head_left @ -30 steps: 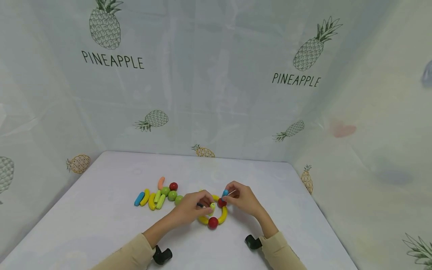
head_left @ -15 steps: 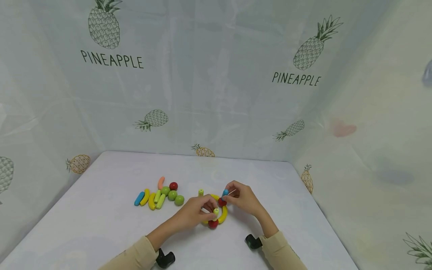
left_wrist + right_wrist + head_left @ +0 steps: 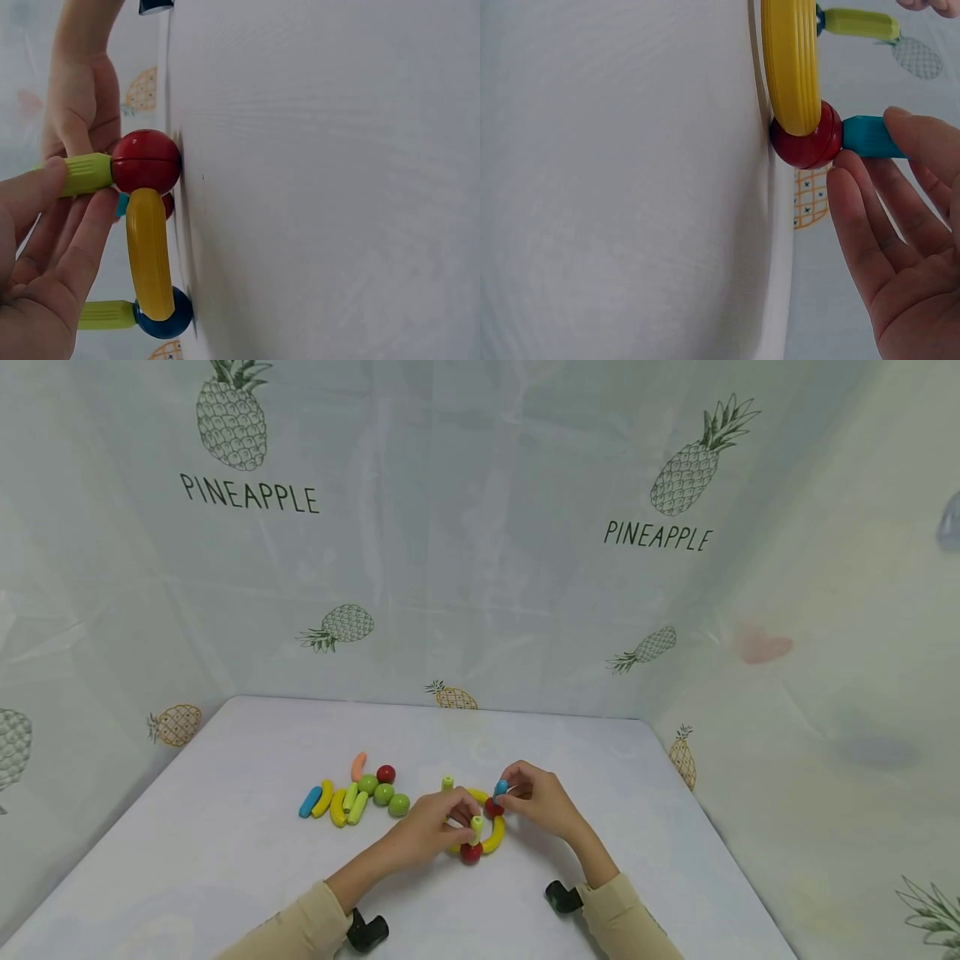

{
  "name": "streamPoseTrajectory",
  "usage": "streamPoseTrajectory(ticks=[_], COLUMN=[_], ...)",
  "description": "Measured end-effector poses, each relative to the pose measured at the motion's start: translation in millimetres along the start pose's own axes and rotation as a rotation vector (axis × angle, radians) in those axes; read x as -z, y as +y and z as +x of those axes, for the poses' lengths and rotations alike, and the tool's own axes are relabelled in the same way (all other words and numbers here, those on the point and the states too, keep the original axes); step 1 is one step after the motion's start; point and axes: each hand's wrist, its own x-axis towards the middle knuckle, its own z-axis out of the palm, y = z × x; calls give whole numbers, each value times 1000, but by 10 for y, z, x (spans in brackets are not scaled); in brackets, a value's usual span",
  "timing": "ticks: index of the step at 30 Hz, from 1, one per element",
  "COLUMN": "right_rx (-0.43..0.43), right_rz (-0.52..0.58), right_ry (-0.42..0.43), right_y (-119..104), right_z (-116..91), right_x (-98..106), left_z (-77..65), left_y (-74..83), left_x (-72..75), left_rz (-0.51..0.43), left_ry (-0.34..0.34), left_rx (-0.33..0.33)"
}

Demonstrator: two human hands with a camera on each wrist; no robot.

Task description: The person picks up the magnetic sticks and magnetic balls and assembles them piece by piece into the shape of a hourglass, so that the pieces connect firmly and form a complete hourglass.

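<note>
In the head view my left hand [image 3: 429, 833] pinches a lime green magnetic rod [image 3: 477, 827] between thumb and fingers. Its lower end meets a red ball [image 3: 148, 161] at the near side of a ring of yellow curved rods [image 3: 495, 835]. My right hand [image 3: 543, 802] pinches a blue rod [image 3: 870, 136], standing on another red ball [image 3: 808, 142] at the ring's right. A second green rod [image 3: 109, 315] rises from a dark blue ball [image 3: 166, 319], seen in the left wrist view. The left hand hides part of the ring from the head camera.
Left of the ring lie loose pieces: green balls [image 3: 383, 794], a red ball [image 3: 386, 774], yellow curved rods [image 3: 338, 807], green rods [image 3: 357, 807], a blue rod [image 3: 310, 802] and an orange curved rod [image 3: 359, 766]. A pineapple-printed curtain [image 3: 480, 568] surrounds the white table [image 3: 247, 860].
My left hand has brought its green rod from over the ring nearer and onto the front red ball, which then shifts slightly left and away. The right hand stays on the blue rod.
</note>
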Motion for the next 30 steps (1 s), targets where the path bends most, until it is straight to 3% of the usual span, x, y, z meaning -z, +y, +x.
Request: streamPoseTrajectory(ticks=[16,30], right_rx=[-3,-20], right_rz=[-81,-66], right_ry=[111,106], right_y=[-9,-2], right_z=[28,27], right_x=[-25,-63], left_z=[36,34], left_y=[-49,-33], left_x=[50,54], left_rz=[16,-16], left_ry=[31,8], left_rx=[4,13])
